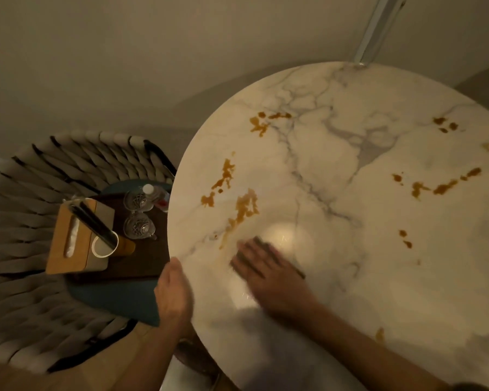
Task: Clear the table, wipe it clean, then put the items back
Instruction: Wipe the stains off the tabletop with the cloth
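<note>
Right hand (268, 275), fingers straight, is pressing the cloth (261, 240) flat by the left rim of the tabletop (350, 153), nearside of the stains (244, 207). Left hand (173, 292) is seemingly steadying that rim, fingers hidden. Cleared items (102, 235) are sitting on a chair (40, 193) beside it.

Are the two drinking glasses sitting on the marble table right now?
No, the two glasses stand on a dark tray set on the woven chair, beside the marble table.
</note>
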Demonstrator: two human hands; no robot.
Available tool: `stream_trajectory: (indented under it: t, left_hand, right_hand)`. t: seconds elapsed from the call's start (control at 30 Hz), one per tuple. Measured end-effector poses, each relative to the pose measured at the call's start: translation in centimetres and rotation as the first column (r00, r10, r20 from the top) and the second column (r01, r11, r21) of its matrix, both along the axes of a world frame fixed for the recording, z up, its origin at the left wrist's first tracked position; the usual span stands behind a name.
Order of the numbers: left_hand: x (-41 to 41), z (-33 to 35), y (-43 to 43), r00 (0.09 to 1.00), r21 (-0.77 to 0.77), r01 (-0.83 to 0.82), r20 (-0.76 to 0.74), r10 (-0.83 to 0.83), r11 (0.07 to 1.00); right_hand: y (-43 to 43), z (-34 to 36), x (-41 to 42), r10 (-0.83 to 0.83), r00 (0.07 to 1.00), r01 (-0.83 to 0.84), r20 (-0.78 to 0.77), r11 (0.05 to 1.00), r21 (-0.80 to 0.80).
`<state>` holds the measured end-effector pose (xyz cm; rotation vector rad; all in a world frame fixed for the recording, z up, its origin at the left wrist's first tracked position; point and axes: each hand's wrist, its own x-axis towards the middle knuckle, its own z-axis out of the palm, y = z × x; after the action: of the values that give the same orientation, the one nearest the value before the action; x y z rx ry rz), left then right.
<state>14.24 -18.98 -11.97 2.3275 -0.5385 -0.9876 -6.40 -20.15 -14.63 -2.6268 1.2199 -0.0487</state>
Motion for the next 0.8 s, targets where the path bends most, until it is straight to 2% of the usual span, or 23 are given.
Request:
stream_trajectory:
  t: [0.13,0.23,0.3,0.4,0.47,0.53,0.6,0.7,0.8]
  left_hand:
    - [2.0,0.2,-6.0,0.997,-0.032,0.082,0.013,-0.082,0.996]
    - [2.6,0.1,-9.5,0.988,-0.043,0.15,0.042,-0.148,0.988]
    - [2.8,-0.2,-10.3,0.981,-0.077,0.184,0.073,-0.179,0.98]
    - [2.9,-0.7,-10.2,0.976,-0.133,0.207,0.103,-0.194,0.969]
    - [3.1,-1.2,-10.1,0.972,-0.131,0.215,0.127,-0.199,0.968]
    - [3.2,-1.4,-10.4,0.969,-0.128,0.215,0.148,-0.195,0.968]
    - [3.1,-1.4,-10.4,0.968,-0.131,0.22,0.155,-0.199,0.967]
    - [2.8,-0.8,-10.5,0.963,-0.127,0.231,0.175,-0.207,0.965]
    - [2.6,-0.3,-10.6,0.963,-0.141,0.238,0.163,-0.214,0.961]
  right_hand:
    - [-6.6,0.3,-1.7,-0.3,0.953,0.3,-0.026,0.954,-0.014]
    - [-9.0,0.6,0.3,-0.46,0.888,0.46,0.019,0.888,-0.006]
    - [-8.0,0.5,2.5,-0.417,0.909,0.417,0.025,0.909,-0.007]
    - [-3.3,0.2,3.9,-0.156,0.986,0.156,0.051,0.988,-0.005]
    - [-1.6,0.1,2.7,-0.011,0.999,0.011,0.042,1.0,-0.007]
    - [-2.9,-0.1,0.7,0.004,1.0,-0.003,0.025,1.0,-0.016]
    - [-6.0,-0.1,-0.7,-0.127,0.992,0.127,-0.001,0.991,-0.034]
    - [-10.0,0.5,-0.6,-0.391,0.92,0.39,-0.013,0.919,-0.052]
    - [-10.1,0.4,2.6,-0.477,0.879,0.477,0.013,0.877,-0.047]
